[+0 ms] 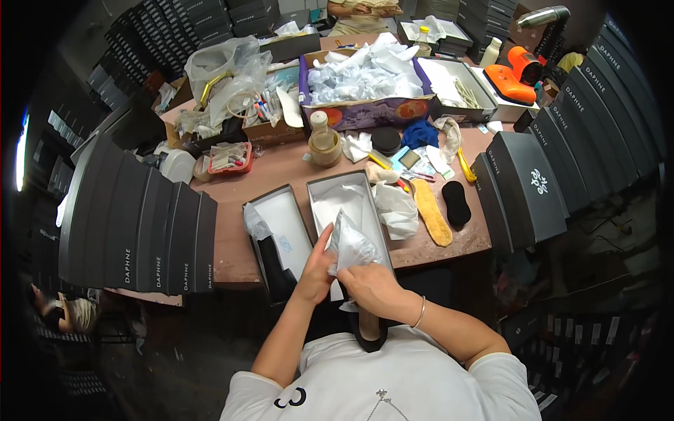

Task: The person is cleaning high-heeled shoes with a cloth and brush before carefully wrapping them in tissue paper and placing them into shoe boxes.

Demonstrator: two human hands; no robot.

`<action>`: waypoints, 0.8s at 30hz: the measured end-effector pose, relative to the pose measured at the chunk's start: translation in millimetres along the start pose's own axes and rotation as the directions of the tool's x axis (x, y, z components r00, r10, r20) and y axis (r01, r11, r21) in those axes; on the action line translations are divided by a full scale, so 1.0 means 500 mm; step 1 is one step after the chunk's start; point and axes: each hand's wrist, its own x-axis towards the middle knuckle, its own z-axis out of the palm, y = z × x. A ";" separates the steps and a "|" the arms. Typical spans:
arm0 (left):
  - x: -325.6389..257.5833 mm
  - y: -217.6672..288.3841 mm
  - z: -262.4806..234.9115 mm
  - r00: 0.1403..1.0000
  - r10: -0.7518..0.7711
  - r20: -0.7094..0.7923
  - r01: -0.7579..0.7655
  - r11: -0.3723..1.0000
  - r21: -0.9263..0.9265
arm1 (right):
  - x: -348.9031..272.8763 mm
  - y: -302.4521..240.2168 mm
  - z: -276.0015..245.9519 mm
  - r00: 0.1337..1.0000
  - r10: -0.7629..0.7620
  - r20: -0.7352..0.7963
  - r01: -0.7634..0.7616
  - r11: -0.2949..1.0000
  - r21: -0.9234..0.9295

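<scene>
Just over the near edge of the table, both my hands grip a crinkled translucent plastic wrap (349, 242). My left hand (317, 272) holds its left side, thumb pointing up. The fingers of my right hand (372, 284) pinch its lower part. Below them, against my body, is a black shoe (368, 330) with a beige insole; its front end is hidden by my hands and the wrap. Behind the wrap lies an open grey shoe box (337, 184) with white paper inside. Left of it, a box lid (291, 217) bears another black shoe (272, 263) with plastic at its far end.
Stacked dark shoe boxes flank the table at left (140, 224) and right (523, 182). At the back stands a purple carton (365, 112) of crumpled white paper. A glue jar (325, 147), yellow insole (430, 210), black brush (456, 203) and orange device (511, 83) surround the work area.
</scene>
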 end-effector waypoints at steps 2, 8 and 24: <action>0.017 -0.009 0.001 0.999 0.050 -0.006 -0.043 0.910 0.411 | -0.009 -0.006 0.007 1.000 0.015 -0.018 -0.016 1.000 -0.015; 0.001 0.016 0.009 0.998 0.058 -0.011 -0.044 0.863 0.504 | -0.077 -0.035 -0.044 0.995 -0.018 0.097 0.037 0.979 -0.201; -0.019 0.018 -0.004 0.987 0.131 -0.099 -0.053 0.827 0.560 | 0.053 0.050 0.007 0.950 0.182 -0.255 -0.132 0.970 0.202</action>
